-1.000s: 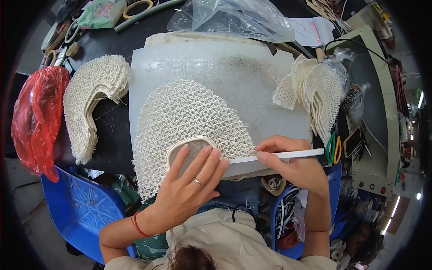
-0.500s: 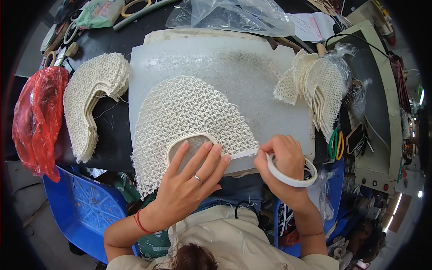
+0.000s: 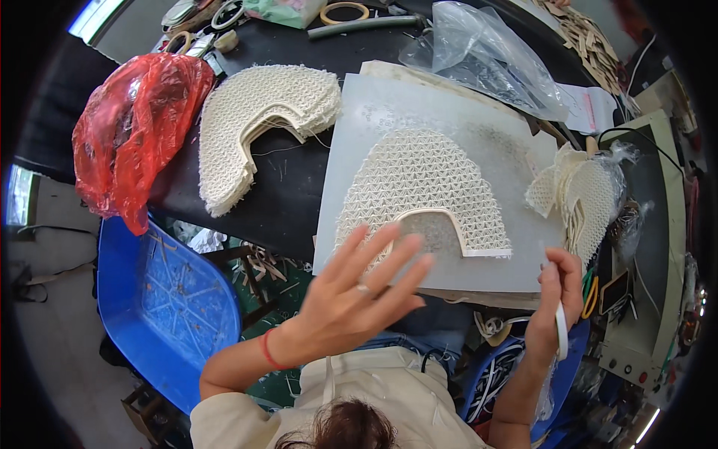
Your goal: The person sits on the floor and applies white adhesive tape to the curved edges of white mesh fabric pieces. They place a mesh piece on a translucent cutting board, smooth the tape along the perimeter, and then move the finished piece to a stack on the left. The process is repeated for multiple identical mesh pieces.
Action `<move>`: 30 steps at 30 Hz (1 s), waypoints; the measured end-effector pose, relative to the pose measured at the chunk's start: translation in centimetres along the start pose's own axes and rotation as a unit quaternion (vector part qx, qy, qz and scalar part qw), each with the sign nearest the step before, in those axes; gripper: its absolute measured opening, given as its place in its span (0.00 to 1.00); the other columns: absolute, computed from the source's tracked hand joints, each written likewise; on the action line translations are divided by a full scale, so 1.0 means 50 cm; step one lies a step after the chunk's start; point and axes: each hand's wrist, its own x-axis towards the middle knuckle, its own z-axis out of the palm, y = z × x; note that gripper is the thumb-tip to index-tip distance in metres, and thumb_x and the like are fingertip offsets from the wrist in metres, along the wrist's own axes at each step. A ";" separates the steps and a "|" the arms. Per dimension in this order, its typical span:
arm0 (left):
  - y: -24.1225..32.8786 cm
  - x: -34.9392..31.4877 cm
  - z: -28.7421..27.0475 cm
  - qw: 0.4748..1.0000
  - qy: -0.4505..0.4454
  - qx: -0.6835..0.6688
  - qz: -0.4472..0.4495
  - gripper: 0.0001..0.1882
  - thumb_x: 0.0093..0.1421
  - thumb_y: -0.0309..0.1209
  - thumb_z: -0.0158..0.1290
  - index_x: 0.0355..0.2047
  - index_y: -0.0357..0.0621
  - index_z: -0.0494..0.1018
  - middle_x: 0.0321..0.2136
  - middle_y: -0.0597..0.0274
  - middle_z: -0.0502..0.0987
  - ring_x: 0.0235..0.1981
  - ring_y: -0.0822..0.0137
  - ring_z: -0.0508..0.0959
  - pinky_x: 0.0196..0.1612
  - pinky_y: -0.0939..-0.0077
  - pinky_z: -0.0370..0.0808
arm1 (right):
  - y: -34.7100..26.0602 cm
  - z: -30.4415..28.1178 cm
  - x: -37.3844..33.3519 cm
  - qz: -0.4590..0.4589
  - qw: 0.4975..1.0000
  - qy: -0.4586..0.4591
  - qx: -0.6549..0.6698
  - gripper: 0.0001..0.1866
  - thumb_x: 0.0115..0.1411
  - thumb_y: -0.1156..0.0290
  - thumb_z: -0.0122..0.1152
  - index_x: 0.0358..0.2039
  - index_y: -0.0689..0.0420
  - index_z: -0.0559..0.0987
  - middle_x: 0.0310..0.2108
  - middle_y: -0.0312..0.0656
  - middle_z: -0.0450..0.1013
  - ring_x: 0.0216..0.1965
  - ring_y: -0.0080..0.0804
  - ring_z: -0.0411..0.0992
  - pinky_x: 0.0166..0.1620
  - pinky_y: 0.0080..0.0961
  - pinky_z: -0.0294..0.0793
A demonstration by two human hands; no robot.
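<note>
A cream woven horseshoe-shaped piece (image 3: 422,168), like a shoe upper, lies on a translucent sheet (image 3: 374,105). Trim runs round its inner curve, and a narrow white strip (image 3: 488,253) lines its right lower end. My left hand (image 3: 359,280) is open with fingers spread, raised in front of the piece's left leg and hiding that end. Off the sheet's right front corner, my right hand (image 3: 552,303) is closed, thumb and fingertips together. It carries a roll of white tape (image 3: 562,333), seen nearly edge-on; whether a tape end sits between the fingertips is unclear.
Stacked woven pieces (image 3: 224,135) lie left, beside a red plastic bag (image 3: 142,135). More woven parts (image 3: 583,194) sit at the right. Clear plastic (image 3: 486,60) covers the back. Blue bins (image 3: 168,299) stand below the table edge. A grey metal box (image 3: 643,299) stands far right.
My left hand has lifted off the woven piece, its fingers spreading. My right hand has moved right, away from the piece's end, with the tape roll. The whole view has shifted.
</note>
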 end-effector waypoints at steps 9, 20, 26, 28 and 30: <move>-0.025 -0.098 -0.020 0.992 -0.067 0.073 -0.077 0.34 0.50 0.43 0.65 0.56 0.44 0.71 0.59 0.59 0.68 0.63 0.52 0.65 0.66 0.45 0.58 | -0.120 0.154 0.038 0.021 0.924 -0.354 0.140 0.16 0.61 0.80 0.52 0.50 0.62 0.75 0.28 0.41 0.72 0.27 0.26 0.70 0.34 0.23 0.70; -0.045 -0.155 -0.010 0.994 -0.069 0.007 -0.088 0.38 0.47 0.39 0.68 0.55 0.48 0.62 0.65 0.58 0.62 0.67 0.51 0.58 0.68 0.40 0.50 | -0.109 0.218 0.047 0.040 0.881 -0.460 0.103 0.12 0.61 0.75 0.55 0.45 0.62 0.76 0.30 0.47 0.78 0.31 0.32 0.78 0.36 0.27 0.75; -0.039 -0.153 0.000 0.995 -0.047 -0.019 -0.083 0.36 0.49 0.37 0.67 0.53 0.46 0.60 0.65 0.56 0.63 0.67 0.51 0.60 0.67 0.36 0.48 | -0.120 0.226 0.028 0.001 0.911 -0.408 0.062 0.08 0.60 0.75 0.56 0.40 0.62 0.75 0.29 0.51 0.78 0.31 0.44 0.79 0.35 0.32 0.76; -0.026 -0.144 0.002 0.996 -0.070 0.025 -0.047 0.35 0.50 0.36 0.67 0.53 0.46 0.60 0.64 0.55 0.64 0.66 0.51 0.61 0.66 0.35 0.48 | -0.124 0.230 0.022 -0.007 0.922 -0.387 0.035 0.08 0.59 0.74 0.57 0.38 0.62 0.75 0.28 0.51 0.77 0.31 0.45 0.78 0.35 0.32 0.75; -0.024 -0.138 0.001 0.994 -0.075 0.064 -0.040 0.24 0.57 0.35 0.58 0.51 0.44 0.64 0.62 0.52 0.66 0.65 0.56 0.64 0.64 0.34 0.54 | -0.123 0.222 0.020 -0.015 0.933 -0.360 -0.001 0.11 0.57 0.71 0.62 0.39 0.62 0.75 0.27 0.50 0.77 0.29 0.44 0.77 0.33 0.33 0.75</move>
